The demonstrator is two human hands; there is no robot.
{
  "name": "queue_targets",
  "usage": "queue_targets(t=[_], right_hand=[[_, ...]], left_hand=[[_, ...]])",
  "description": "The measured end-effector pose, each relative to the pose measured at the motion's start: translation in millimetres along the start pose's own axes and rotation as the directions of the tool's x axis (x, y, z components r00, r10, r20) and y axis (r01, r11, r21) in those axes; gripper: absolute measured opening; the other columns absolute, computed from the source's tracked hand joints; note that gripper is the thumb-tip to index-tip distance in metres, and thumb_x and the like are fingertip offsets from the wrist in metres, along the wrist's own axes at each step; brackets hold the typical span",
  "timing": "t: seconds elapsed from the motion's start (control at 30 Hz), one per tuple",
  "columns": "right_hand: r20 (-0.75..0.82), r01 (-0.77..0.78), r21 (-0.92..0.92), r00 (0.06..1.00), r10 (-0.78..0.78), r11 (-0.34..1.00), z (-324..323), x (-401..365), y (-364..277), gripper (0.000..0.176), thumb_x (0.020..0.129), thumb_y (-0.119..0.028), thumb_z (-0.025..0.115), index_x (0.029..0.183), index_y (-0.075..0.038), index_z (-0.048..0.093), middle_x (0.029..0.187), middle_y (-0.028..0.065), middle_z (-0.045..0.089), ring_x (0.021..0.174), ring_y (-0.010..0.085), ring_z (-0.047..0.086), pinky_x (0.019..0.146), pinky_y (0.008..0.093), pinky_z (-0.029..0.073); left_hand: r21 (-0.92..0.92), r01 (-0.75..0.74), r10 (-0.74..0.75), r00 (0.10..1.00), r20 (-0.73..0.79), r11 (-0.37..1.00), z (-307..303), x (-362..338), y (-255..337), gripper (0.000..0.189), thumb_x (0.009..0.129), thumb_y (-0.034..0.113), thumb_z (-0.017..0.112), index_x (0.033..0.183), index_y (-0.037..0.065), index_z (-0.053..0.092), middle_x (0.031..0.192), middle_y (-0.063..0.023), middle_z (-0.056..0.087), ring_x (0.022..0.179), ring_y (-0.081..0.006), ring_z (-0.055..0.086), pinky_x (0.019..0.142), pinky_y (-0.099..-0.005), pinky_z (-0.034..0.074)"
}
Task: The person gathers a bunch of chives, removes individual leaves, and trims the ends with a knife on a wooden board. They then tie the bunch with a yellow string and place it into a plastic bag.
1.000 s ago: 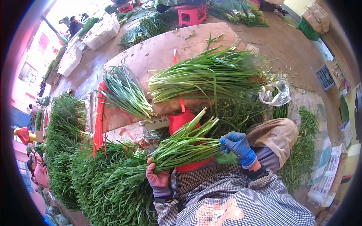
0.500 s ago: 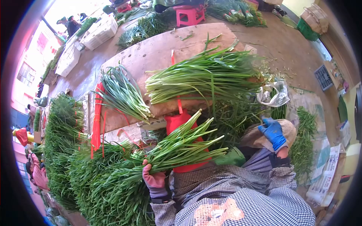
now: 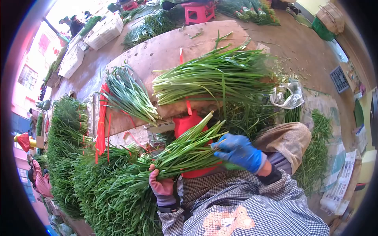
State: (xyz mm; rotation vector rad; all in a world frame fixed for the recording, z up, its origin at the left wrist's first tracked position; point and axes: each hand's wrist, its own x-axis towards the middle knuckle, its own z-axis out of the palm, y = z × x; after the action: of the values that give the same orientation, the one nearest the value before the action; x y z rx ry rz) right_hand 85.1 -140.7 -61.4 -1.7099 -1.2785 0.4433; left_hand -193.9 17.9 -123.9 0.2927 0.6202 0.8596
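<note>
My left hand (image 3: 160, 183), in a pink glove with bare fingertips, is closed around a bunch of long green chives (image 3: 181, 151). Their pale stem ends point up and to the right, over my lap. At those ends is my right hand (image 3: 240, 151) in a blue glove, its fingers pinched together at the lower stems and hiding some tips. Across the board (image 3: 157, 51) before me lies a large loose pile of chives (image 3: 212, 76), with a red tie strip (image 3: 188, 106) under it. A smaller chive bunch (image 3: 132, 94) rests to its left.
Red tie strips (image 3: 101, 122) hang at the board's left edge. Heaped chives (image 3: 114, 188) fill the left side beside me. A clear plastic bag (image 3: 287, 95) sits right of the board. A pink stool (image 3: 200, 12) and white crates (image 3: 104, 31) stand farther back.
My right hand has moved left from beside my knee to the stem ends of the held bunch, its fingers closing there. My left hand stays in place on the chives.
</note>
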Motion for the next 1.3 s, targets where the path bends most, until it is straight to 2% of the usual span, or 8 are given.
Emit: queue_targets(t=[0.17, 0.43, 0.63, 0.77, 0.9, 0.97, 1.2, 1.3], right_hand=[[0.146, 0.057, -0.273, 0.989, -0.017, 0.96, 34.4, 12.1, 12.3, 0.02, 0.075, -0.019, 0.071, 0.091, -0.009, 0.066, 0.083, 0.0169, 0.058, 0.077, 0.0352, 0.062, 0.067, 0.0429, 0.051], [0.117, 0.102, -0.251, 0.99, -0.075, 0.963, 46.0, 14.5, 23.1, 0.016, 0.074, -0.017, 0.071, 0.084, -0.006, 0.064, 0.079, 0.0167, 0.058, 0.074, 0.0361, 0.061, 0.065, 0.0425, 0.05], [0.043, -0.122, 0.256, 0.993, 0.114, 0.959, 29.2, 7.7, 6.6, 0.01, 0.074, -0.007, 0.073, 0.078, -0.001, 0.065, 0.074, 0.0106, 0.059, 0.068, 0.0228, 0.059, 0.065, 0.0321, 0.048], [0.08, -0.354, 0.536, 0.925, 0.371, 0.767, -6.6, 0.0, -0.1, 0.007, 0.078, -0.002, 0.072, 0.08, 0.0, 0.065, 0.073, 0.0001, 0.058, 0.069, 0.0068, 0.055, 0.064, 0.0248, 0.046], [-0.197, -0.216, 0.262, 0.942, 0.272, 0.941, -59.4, -18.2, 28.3, 0.008, 0.078, -0.003, 0.072, 0.078, -0.002, 0.064, 0.072, -0.0033, 0.056, 0.065, 0.0035, 0.051, 0.059, 0.0207, 0.042], [-0.268, -0.355, 0.38, 0.842, 0.469, 0.854, -91.7, -25.8, 19.6, 0.007, 0.079, -0.002, 0.07, 0.08, -0.004, 0.064, 0.073, -0.0048, 0.057, 0.066, 0.0028, 0.05, 0.059, 0.02, 0.041], [-0.734, -0.228, 0.284, 0.572, 0.364, 0.931, -159.0, -64.2, 39.9, 0.004, 0.082, -0.002, 0.066, 0.084, -0.005, 0.067, 0.071, -0.0055, 0.057, 0.064, 0.0038, 0.05, 0.062, 0.0194, 0.041], [-0.705, -0.322, 0.329, 0.541, 0.458, 0.888, -174.7, -74.0, 49.9, 0.005, 0.083, -0.003, 0.066, 0.086, -0.004, 0.068, 0.07, -0.0051, 0.058, 0.064, 0.0058, 0.052, 0.061, 0.0221, 0.042]], left_hand=[[-0.007, -0.011, 0.011, 0.999, -0.031, 1.0, 15.4, -7.2, 0.0, 0.037, 0.088, 0.012, 0.052, 0.124, 0.02, 0.056, 0.125, -0.012, 0.059, 0.111, -0.034, 0.059, 0.087, -0.0542, 0.052], [-0.017, 0.011, -0.011, 1.0, 0.0, 1.0, 17.8, -9.0, -0.3, 0.039, 0.087, 0.012, 0.053, 0.125, 0.02, 0.054, 0.123, -0.0121, 0.06, 0.11, -0.0342, 0.06, 0.087, -0.0542, 0.052], [-0.02, -0.017, 0.017, 1.0, -0.023, 1.0, 24.6, -9.1, -0.6, 0.04, 0.087, 0.013, 0.053, 0.127, 0.019, 0.053, 0.122, -0.0126, 0.061, 0.106, -0.0343, 0.061, 0.084, -0.0532, 0.053], [-0.012, -0.054, 0.053, 0.997, -0.056, 0.998, 21.4, -7.7, -0.4, 0.04, 0.089, 0.015, 0.053, 0.128, 0.017, 0.052, 0.122, -0.0131, 0.06, 0.106, -0.034, 0.062, 0.083, -0.0536, 0.054], [-0.011, -0.068, 0.067, 0.994, -0.086, 0.998, 17.6, -5.6, -2.2, 0.039, 0.089, 0.015, 0.054, 0.128, 0.016, 0.054, 0.124, -0.0139, 0.06, 0.109, -0.0346, 0.061, 0.085, -0.0551, 0.053], [0.008, -0.042, 0.042, 0.998, -0.04, 0.999, 16.1, -6.7, -1.3, 0.036, 0.09, 0.014, 0.054, 0.126, 0.016, 0.053, 0.123, -0.0119, 0.06, 0.113, -0.0316, 0.057, 0.095, -0.0513, 0.048], [0.012, -0.039, 0.039, 0.997, -0.069, 0.999, 12.4, -3.7, -3.4, 0.035, 0.09, 0.017, 0.055, 0.125, 0.018, 0.054, 0.124, -0.0104, 0.06, 0.113, -0.0314, 0.058, 0.091, -0.0534, 0.05], [0.004, -0.03, 0.03, 0.997, -0.073, 1.0, 10.1, -3.0, -3.3, 0.035, 0.09, 0.017, 0.055, 0.125, 0.019, 0.054, 0.124, -0.011, 0.06, 0.112, -0.0322, 0.059, 0.09, -0.0542, 0.05]])
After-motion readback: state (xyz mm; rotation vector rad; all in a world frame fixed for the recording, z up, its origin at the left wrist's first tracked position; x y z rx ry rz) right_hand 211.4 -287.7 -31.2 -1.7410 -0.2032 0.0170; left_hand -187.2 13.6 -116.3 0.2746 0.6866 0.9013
